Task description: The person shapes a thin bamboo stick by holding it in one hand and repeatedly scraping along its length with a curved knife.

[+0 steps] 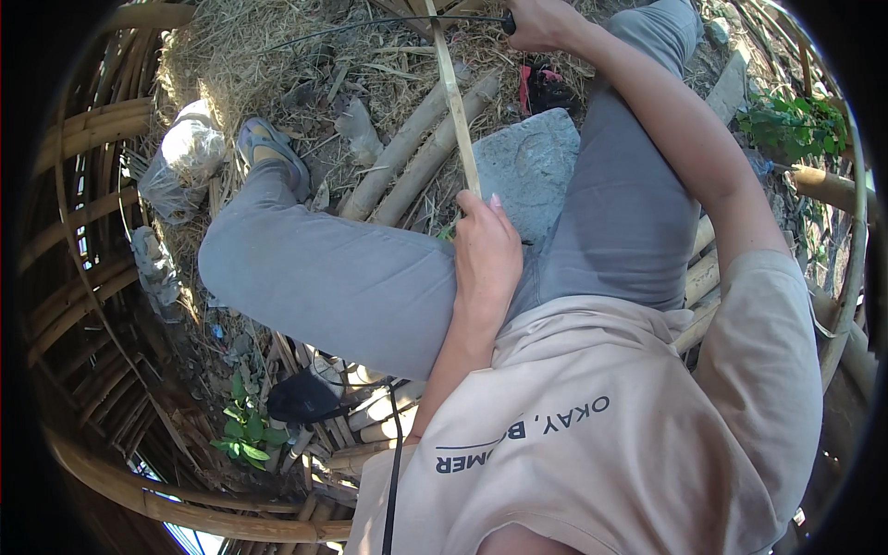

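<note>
My left hand (487, 245) is closed around the near end of a pale, narrow bamboo strip (455, 102), just above my lap. The strip runs away from me to the top edge of the view, where its far end is cut off. At the top, my right hand (544, 24) grips the dark handle of a long, thin-bladed knife (370, 28). Its blade points left and crosses the strip near the top edge; whether it cuts into the strip I cannot tell. Beyond my left hand, a flat grey stone slab (529, 166) lies between my legs.
Bamboo poles (407, 148) lie on the ground beside the slab, with dry straw (250, 55) farther off. Plastic bags (190, 153) sit at the left by a curved bamboo frame (92, 139). A black cloth item (303, 396) and a green plant (248, 430) are at the lower left.
</note>
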Motion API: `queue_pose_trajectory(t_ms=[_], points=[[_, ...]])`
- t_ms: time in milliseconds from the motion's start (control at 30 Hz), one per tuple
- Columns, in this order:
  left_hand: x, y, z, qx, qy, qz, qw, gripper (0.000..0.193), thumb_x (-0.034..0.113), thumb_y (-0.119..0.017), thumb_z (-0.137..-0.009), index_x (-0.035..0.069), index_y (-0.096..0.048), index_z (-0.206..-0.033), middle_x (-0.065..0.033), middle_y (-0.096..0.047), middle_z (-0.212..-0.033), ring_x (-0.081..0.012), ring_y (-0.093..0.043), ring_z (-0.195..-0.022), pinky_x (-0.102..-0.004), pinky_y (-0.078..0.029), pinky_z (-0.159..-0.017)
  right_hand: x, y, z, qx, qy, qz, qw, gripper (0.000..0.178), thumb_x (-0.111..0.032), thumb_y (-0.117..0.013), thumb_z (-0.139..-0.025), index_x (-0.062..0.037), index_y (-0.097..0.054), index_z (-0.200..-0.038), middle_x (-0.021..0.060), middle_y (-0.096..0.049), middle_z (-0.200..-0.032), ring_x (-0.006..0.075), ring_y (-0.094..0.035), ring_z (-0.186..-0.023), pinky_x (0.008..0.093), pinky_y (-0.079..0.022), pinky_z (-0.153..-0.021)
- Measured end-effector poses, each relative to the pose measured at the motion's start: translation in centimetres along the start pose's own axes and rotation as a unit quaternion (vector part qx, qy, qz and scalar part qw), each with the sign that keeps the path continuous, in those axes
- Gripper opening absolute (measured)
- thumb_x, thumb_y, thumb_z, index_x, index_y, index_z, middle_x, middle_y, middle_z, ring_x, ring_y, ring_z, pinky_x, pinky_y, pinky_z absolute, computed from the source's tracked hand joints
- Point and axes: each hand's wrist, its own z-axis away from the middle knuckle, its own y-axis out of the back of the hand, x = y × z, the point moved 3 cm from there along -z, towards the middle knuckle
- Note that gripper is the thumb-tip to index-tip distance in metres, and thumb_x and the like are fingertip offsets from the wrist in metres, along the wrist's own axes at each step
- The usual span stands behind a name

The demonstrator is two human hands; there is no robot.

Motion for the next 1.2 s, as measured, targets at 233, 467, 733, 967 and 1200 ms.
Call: queue_pose_trajectory(t_ms=[233, 467, 733, 967, 1200], points=[[-0.2, -0.1, 0.1, 0.008, -0.001, -0.004, 1.000, 0.024, 0.016, -0.044, -0.103, -0.007, -0.043, -0.096, -0.0341, -0.062, -0.075, -0.0528, -0.062, -0.075, -0.0574, -0.047, -0.064, -4.2, -0.8, 1.5, -0.043, 0.065, 0.072, 0.994, 0.027, -0.019, -0.067, -0.064, 0.0047, -0.070, -0.075, 0.0265, -0.069, -0.079, 0.0400, -0.070, -0.080, 0.0470, -0.057, -0.070], [0.1, -0.2, -0.1, 0.003, 0.005, -0.009, 1.000, 0.024, 0.016, -0.043, -0.103, -0.007, -0.042, -0.096, -0.0342, -0.061, -0.074, -0.0531, -0.062, -0.075, -0.0579, -0.047, -0.064, -1.1, -0.7, -0.5, 0.009, -0.039, 0.055, 0.998, 0.029, -0.022, -0.068, -0.066, 0.0046, -0.071, -0.077, 0.0271, -0.068, -0.077, 0.0401, -0.070, -0.078, 0.0467, -0.057, -0.069], [0.4, -0.3, 0.1, 0.001, -0.017, -0.022, 1.000, 0.021, 0.013, -0.044, -0.102, -0.007, -0.040, -0.100, -0.0336, -0.062, -0.072, -0.0512, -0.063, -0.071, -0.0574, -0.050, -0.062, -0.3, -1.8, 0.5, -0.064, -0.016, -0.024, 0.998, 0.031, -0.021, -0.068, -0.066, 0.0080, -0.070, -0.078, 0.0294, -0.067, -0.076, 0.0402, -0.070, -0.078, 0.0472, -0.057, -0.068], [0.3, 0.0, 0.2, 0.004, 0.012, -0.022, 1.000, 0.023, 0.014, -0.043, -0.102, -0.007, -0.042, -0.096, -0.0348, -0.061, -0.074, -0.0531, -0.062, -0.074, -0.0579, -0.047, -0.064, -4.3, -0.4, 1.5, -0.110, -0.007, 0.083, 0.990, 0.030, -0.021, -0.067, -0.065, 0.0038, -0.073, -0.082, 0.0260, -0.070, -0.084, 0.0395, -0.071, -0.084, 0.0457, -0.058, -0.073], [0.3, -0.1, 0.1, 0.006, 0.010, -0.028, 1.000, 0.024, 0.015, -0.044, -0.102, -0.007, -0.043, -0.096, -0.0354, -0.062, -0.075, -0.0532, -0.062, -0.076, -0.0582, -0.048, -0.065, -3.0, -0.7, 0.7, -0.042, 0.002, 0.079, 0.996, 0.031, -0.025, -0.069, -0.064, 0.0015, -0.072, -0.079, 0.0245, -0.071, -0.085, 0.0391, -0.070, -0.086, 0.0461, -0.057, -0.074]])
